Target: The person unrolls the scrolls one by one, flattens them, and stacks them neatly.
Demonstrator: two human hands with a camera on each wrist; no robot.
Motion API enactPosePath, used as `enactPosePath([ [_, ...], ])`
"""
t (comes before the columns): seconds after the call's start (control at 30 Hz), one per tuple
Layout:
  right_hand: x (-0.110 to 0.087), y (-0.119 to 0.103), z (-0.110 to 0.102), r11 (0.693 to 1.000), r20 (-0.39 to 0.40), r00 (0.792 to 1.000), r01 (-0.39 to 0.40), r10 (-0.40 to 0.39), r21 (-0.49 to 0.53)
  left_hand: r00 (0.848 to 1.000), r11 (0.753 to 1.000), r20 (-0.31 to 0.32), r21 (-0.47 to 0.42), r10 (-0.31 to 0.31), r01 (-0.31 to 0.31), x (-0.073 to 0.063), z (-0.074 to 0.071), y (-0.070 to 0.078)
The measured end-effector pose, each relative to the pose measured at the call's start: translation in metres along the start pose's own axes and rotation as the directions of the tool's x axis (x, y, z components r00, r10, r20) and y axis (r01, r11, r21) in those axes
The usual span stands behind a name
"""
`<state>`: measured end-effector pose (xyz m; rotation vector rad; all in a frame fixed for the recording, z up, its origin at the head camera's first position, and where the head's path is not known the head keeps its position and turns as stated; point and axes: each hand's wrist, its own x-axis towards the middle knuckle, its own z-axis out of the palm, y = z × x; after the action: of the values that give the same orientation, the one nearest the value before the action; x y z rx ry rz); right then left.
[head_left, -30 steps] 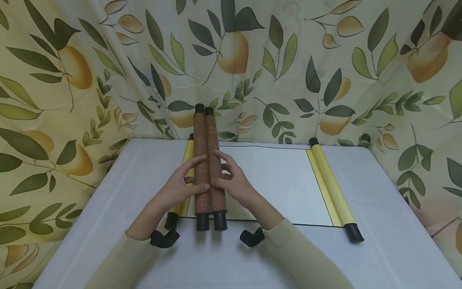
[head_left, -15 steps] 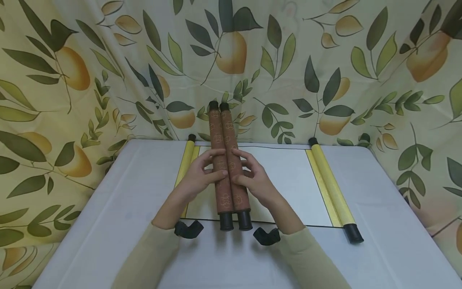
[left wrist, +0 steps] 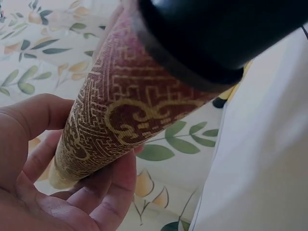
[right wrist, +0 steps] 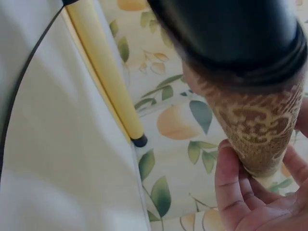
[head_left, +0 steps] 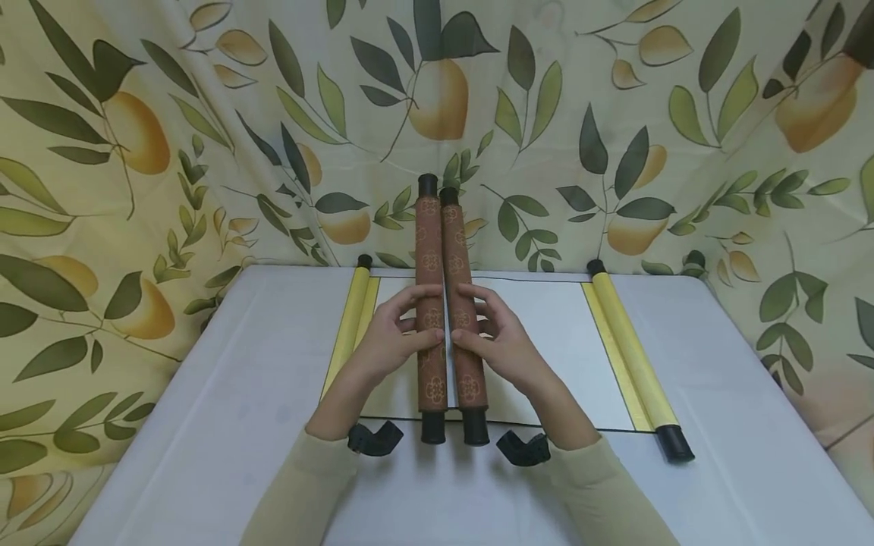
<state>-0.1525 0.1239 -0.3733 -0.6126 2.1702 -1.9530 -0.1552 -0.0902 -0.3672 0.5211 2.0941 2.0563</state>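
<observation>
A brown patterned hanging scroll with black end knobs is held up over the table, its two rollers side by side and a narrow pale strip between them. My left hand (head_left: 392,341) grips the left roller (head_left: 429,258), thumb on the near face and fingers behind. Around the right roller (head_left: 459,246) curls my right hand (head_left: 508,345) in the same way. In the left wrist view a black knob (left wrist: 207,33) looms close, with gold-patterned cloth (left wrist: 130,96) below it. The right wrist view shows similar patterned cloth (right wrist: 260,120) in the fingers.
Beneath the hands a second scroll lies unrolled, its white sheet (head_left: 546,341) spread between a left yellow roller (head_left: 351,303) and a right yellow roller (head_left: 631,349). The white-covered table (head_left: 273,334) backs onto a leaf-and-fruit printed curtain (head_left: 259,152). Black cameras (head_left: 375,438) sit at both wrists.
Both hands have carried the brown scroll to the right, off the left yellow roller to above the white sheet. Its two rollers, earlier touching, now stand slightly apart.
</observation>
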Motion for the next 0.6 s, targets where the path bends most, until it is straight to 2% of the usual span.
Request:
enactPosePath([
  [0.1,-0.0006,-0.0012,-0.0017,1.000,-0.011,1.000,0.010,-0.010,-0.022,1.000,1.000,0.005,0.012,0.022,-0.022,-0.0002,0.0007,0.0013],
  [0.27,-0.0018,-0.0042,-0.0042,1.000,-0.018,1.000,0.002,-0.003,-0.024,1.000,1.000,0.007,0.004,0.020,-0.020,-0.0014,0.0019,0.0054],
  [0.4,-0.0018,-0.0024,-0.0037,0.998,-0.029,1.000,0.007,-0.009,-0.065,1.000,1.000,0.020,-0.006,0.021,-0.021,-0.0032,0.0025,0.0078],
  [0.6,-0.0019,-0.0006,-0.0030,0.996,-0.042,0.999,0.000,-0.004,-0.088,1.000,1.000,0.000,-0.002,0.029,-0.029,-0.0067,0.0014,0.0099],
])
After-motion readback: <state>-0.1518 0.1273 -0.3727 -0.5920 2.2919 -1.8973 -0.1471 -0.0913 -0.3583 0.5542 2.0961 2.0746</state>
